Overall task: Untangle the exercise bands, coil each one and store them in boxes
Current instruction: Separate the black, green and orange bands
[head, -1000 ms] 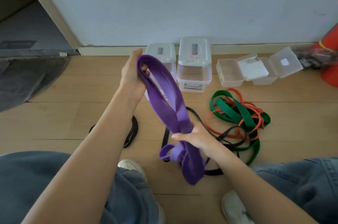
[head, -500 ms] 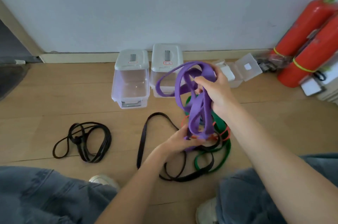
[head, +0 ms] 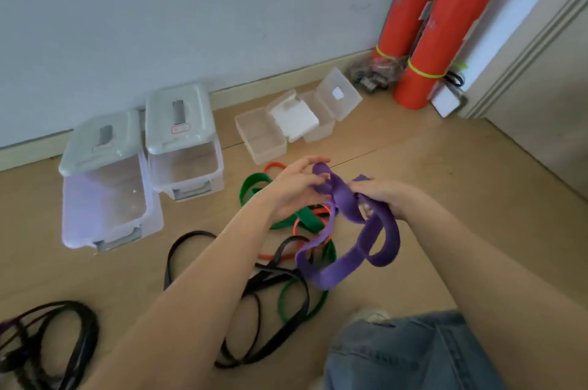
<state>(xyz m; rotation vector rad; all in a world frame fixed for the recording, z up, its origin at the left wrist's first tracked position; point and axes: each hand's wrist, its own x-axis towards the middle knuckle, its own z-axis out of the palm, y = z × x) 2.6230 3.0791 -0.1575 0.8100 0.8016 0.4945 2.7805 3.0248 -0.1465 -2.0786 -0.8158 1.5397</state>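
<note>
Purple band [head: 345, 203] was up in the air, held between both hands, above the pile of other bands on the floor. Right hand [head: 380, 197] had its grip curled round a bunch of the band's folds, and the left hand [head: 294, 186] was pinching the top loop just left of that, fingertips [head: 318, 163] on the edge. From there the rest of it hung down in a couple of floppy loops, the lowest one dangling just over the black band [head: 270, 275].

Looked like wide flat rubber to me: light, totally limp, probably a bit grabby against itself, so I'd guess it twists easily. I'd hold it flat across the width near a fold, not by one edge.

Under the purple band sat the green band [head: 254, 186] and orange band [head: 296, 224], both tangled with the black one. Left of it were two lidded clear boxes [head: 105, 198], beyond it two small open boxes [head: 261, 135], and further right two red extinguishers [head: 445, 30] by the wall.
</note>
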